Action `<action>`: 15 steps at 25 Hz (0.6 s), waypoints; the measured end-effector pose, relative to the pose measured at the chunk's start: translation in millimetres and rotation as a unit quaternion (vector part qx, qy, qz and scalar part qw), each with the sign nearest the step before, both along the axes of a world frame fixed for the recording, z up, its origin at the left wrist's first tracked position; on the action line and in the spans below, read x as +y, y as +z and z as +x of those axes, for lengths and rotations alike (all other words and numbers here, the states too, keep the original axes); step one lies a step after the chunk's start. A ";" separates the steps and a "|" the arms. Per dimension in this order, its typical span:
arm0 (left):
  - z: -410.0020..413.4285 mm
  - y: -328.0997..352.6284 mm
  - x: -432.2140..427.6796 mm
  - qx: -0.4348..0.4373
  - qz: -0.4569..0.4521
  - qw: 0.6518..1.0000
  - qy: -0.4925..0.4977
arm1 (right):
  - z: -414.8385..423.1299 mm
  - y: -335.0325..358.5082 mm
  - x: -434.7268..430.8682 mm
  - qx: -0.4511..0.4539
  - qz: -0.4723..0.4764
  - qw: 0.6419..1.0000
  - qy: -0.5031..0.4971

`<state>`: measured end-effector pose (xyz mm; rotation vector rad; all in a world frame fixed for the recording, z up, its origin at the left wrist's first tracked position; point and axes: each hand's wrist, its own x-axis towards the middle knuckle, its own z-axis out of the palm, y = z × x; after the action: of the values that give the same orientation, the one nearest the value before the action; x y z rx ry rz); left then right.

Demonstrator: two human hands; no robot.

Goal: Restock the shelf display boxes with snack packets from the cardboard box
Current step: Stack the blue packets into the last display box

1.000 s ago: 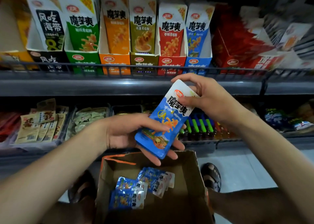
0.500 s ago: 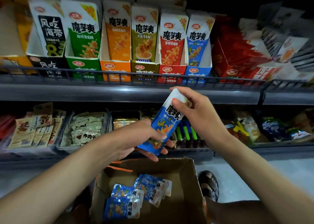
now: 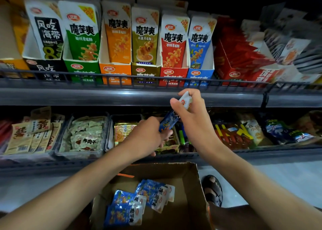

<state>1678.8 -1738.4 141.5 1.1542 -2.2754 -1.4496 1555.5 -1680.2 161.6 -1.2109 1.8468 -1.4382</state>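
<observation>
Both hands hold a stack of blue snack packets (image 3: 169, 120) edge-on in front of the shelves. My right hand (image 3: 191, 118) pinches its white top end, and my left hand (image 3: 149, 135) grips the lower end. Straight above, on the upper shelf, stands the blue display box (image 3: 198, 75) with one blue packet upright inside. An open cardboard box (image 3: 190, 195) lies below my arms, and several blue packets (image 3: 139, 203) lie loose on its bottom.
Green, orange, olive and red display boxes (image 3: 172, 73) stand left of the blue one behind a wire rail (image 3: 104, 76). The lower shelf carries trays of snacks (image 3: 83, 137). A sandalled foot (image 3: 213, 189) stands right of the cardboard box on the pale floor.
The packets have turned from face-on to edge-on between my hands. The view has tilted upward, so the shelves sit lower and closer in frame.
</observation>
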 end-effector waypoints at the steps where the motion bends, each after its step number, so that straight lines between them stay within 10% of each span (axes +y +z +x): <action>1: -0.9 -0.1 -0.3 -0.005 -0.009 1.000 -0.002 | 0.9 -1.0 0.2 -0.006 -0.004 1.000 -0.004; 15: 14.6 37.3 -25.1 -0.009 0.198 0.964 -0.176 | -52.5 30.5 14.7 -0.065 0.139 0.972 0.176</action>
<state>1693.4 -1763.5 178.8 0.8769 -2.3586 -2.1126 1503.0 -1665.5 192.1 -1.1967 1.5847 -1.0027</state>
